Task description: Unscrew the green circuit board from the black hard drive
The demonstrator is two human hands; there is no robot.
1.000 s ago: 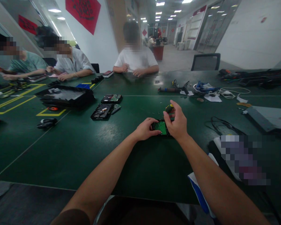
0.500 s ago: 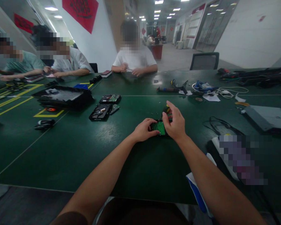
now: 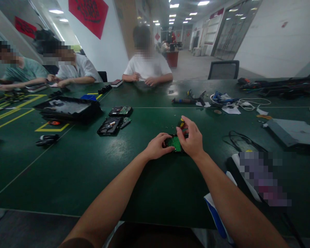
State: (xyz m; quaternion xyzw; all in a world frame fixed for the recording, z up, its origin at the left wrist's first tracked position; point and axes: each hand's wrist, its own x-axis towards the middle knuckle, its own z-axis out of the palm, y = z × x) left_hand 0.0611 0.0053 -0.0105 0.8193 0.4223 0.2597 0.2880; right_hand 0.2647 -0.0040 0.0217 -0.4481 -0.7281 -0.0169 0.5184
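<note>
A hard drive with a green circuit board [image 3: 174, 142] lies on the table in front of me. My left hand [image 3: 158, 146] grips its left end, thumb on the near edge and fingers at the far side. Over the drive's right end, my right hand [image 3: 192, 138] is closed round a screwdriver [image 3: 181, 123] with a yellow and black handle. It points down at the drive; its tip is too small to make out. Several tiny screws [image 3: 172, 127] lie just beyond the drive. To the left are two more drives, one farther back [image 3: 120, 111] and one nearer [image 3: 109, 126], beside a loose circuit board [image 3: 125, 122].
A large black casing [image 3: 67, 107] stands on the left, near yellow tape marks. On the right are a grey metal box [image 3: 294, 132], black cables and a blue-white glove [image 3: 217, 217] under my forearm. Wires and a tool [image 3: 184, 101] lie farther back. Several people sit across the table.
The fingers of my right hand have shifted on the screwdriver, the forefinger now lower along the handle. My left hand stays on the drive. The whole view has moved slightly.
</note>
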